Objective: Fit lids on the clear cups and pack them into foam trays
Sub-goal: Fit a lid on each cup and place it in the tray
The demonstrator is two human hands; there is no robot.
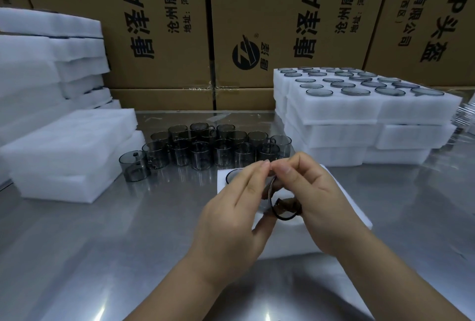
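Printed cardboard cartons (159,25) stand stacked behind a shiny steel table (77,256) reflecting light.

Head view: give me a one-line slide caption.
Both hands work a thin dark ring over a foam tray, smoky clear cups waiting behind.

The table (77,256) is showing as brushed metal, smooth and glossy, throwing back soft reflections. The cups (200,151) are looking like smoky, see-through plastic with a shiny finish. The foam trays (359,112) are appearing white, matt and slightly grainy, as is the foam sheet (341,207) lying under the hands (270,207). The boxes (159,25) behind are showing plain brown cardboard, matt, with black print and clear glossy tape (212,84) shining along a seam.
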